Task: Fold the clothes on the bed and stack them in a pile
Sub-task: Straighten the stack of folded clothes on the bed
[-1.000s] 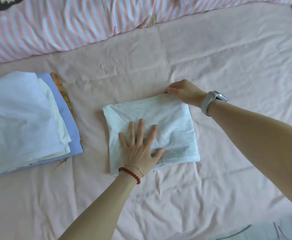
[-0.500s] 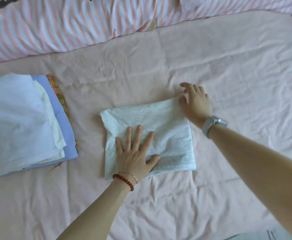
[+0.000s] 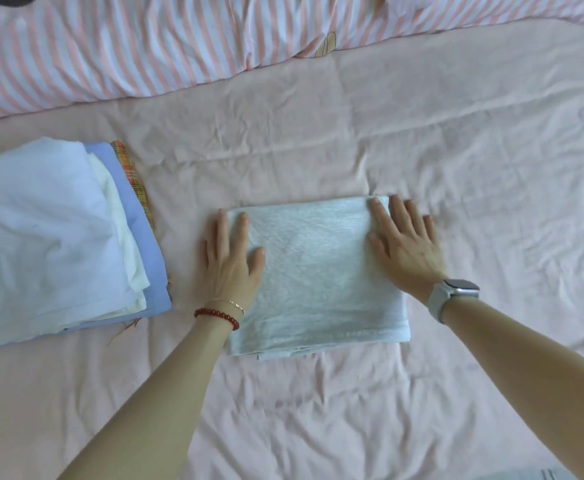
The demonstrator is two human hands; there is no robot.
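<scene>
The folded pale grey-white knit garment (image 3: 318,278) lies flat as a rough rectangle at the centre of the frame, on the wrinkled pink bed sheet (image 3: 422,133) that fills most of the view. Along the top edge runs a pink-and-white striped duvet (image 3: 145,46). At the left edge sits the pile of folded clothes (image 3: 41,237): a white piece on top, a cream one under it, then a periwinkle-blue layer, with a strip of orange-green plaid cloth (image 3: 134,178) showing along its right side. The pile is near the grey garment but apart from it. The left hand (image 3: 230,261) lies flat with fingers straight over the garment's left edge, partly on the cloth and partly on the sheet, holding nothing. The right hand (image 3: 405,244) is likewise spread and flat, pressing the upper right corner, its outer fingers reaching onto the sheet. A grey-strapped smartwatch (image 3: 453,294) is on the right wrist; a red bead bracelet (image 3: 218,317) and a thin gold chain (image 3: 235,304) are on the left.
</scene>
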